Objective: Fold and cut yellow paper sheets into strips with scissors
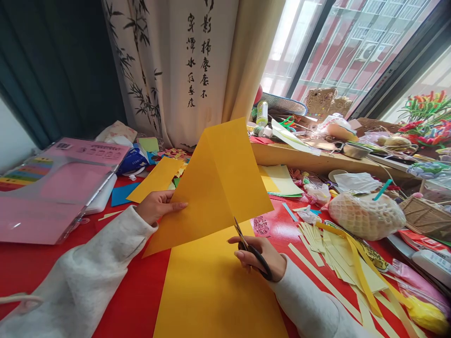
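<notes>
Crowding the folded orange sheet [218,188]: paper strips [338,253], pink folder [59,188], netted bundle [366,216]

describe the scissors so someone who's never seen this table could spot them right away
Start at the red table and the big folded orange sheet raised over its middle. At that sheet's lower right edge, the right hand grips the scissors. Their black handles and short blades biting into the paper set them apart from the loose pale paper strips beside them.

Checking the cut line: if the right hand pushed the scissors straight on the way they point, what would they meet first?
Most likely the folded orange sheet: the scissors in the right hand point up-left, blade tips already at its lower edge.
</notes>
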`<action>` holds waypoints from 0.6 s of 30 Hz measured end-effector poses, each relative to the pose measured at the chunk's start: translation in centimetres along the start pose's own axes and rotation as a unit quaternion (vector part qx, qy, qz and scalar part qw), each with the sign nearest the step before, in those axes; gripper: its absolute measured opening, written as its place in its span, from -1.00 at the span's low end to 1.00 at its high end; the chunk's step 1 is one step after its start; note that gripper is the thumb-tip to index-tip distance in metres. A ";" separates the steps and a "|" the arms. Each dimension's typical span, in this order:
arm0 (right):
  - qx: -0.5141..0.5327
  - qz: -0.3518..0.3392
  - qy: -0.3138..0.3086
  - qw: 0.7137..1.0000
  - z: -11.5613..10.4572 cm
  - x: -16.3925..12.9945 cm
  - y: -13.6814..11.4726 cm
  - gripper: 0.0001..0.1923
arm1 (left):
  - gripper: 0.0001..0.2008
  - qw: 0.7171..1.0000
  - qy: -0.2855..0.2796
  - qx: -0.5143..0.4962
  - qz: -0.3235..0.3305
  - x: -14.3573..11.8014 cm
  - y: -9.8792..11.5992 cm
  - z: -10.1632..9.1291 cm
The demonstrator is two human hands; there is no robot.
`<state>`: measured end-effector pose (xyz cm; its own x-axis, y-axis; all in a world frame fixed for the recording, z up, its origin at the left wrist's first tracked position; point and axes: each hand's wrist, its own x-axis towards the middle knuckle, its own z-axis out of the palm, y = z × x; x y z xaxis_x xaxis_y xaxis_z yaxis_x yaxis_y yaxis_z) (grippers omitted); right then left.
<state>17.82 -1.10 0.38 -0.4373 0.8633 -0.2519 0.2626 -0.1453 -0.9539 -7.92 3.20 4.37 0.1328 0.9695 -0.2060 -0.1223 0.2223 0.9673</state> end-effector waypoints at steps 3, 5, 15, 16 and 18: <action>0.007 -0.001 0.008 1.000 0.1 0.0 0.0 -0.47 | -0.60 1.000 0.002 0.008 0.002 0.0 0.0 0.1; 0.011 -0.002 0.010 1.000 0.1 0.0 0.0 -0.49 | -0.60 1.000 0.002 0.011 0.003 -0.1 0.0 0.1; 0.012 -0.002 0.015 1.000 0.2 0.0 0.0 -0.50 | -0.64 1.000 -0.003 0.016 0.003 -0.2 0.0 0.2; 0.010 -0.003 0.015 1.000 0.2 0.0 0.0 -0.51 | -0.64 1.000 -0.004 0.017 0.003 -0.2 0.0 0.2; 0.009 -0.006 0.017 1.000 0.2 0.1 0.1 -0.53 | -0.64 1.000 -0.005 0.017 0.004 -0.2 -0.1 0.2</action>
<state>17.62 -1.12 0.24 -0.4104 0.8811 -0.2350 0.2419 -0.1433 -0.9597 -7.75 2.98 4.37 0.1409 0.9702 -0.1970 -0.0895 0.2107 0.9735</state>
